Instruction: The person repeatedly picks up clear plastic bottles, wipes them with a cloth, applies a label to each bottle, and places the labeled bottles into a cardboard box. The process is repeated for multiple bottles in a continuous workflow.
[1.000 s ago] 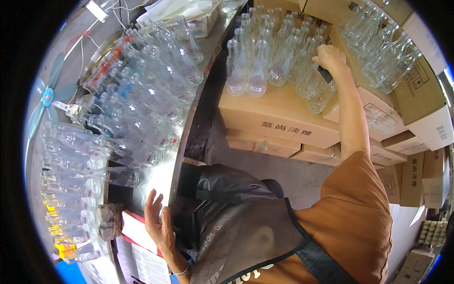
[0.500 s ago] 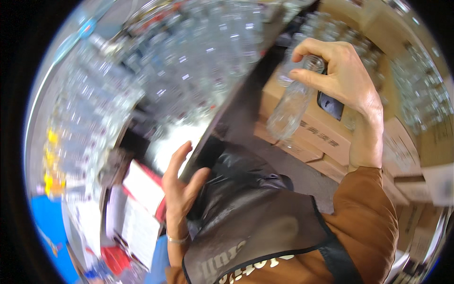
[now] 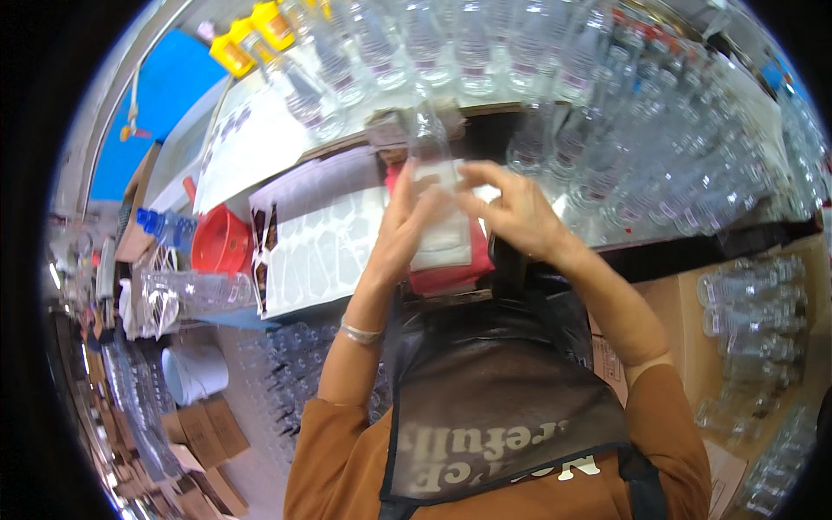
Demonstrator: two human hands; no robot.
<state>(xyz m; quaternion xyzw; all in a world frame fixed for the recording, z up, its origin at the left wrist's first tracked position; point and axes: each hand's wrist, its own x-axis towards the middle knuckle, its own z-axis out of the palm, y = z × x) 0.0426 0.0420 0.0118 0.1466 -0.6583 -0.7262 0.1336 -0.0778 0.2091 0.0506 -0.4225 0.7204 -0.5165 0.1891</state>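
Clear bottle (image 3: 426, 130), lower end blurred, left hand (image 3: 404, 224) smeared, grip unclear, right hand (image 3: 524, 212) loosely spread

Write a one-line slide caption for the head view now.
Left hand and right hand, partly blurred, at a clear bottle near a red-and-white pad, rows of bottles beyond.
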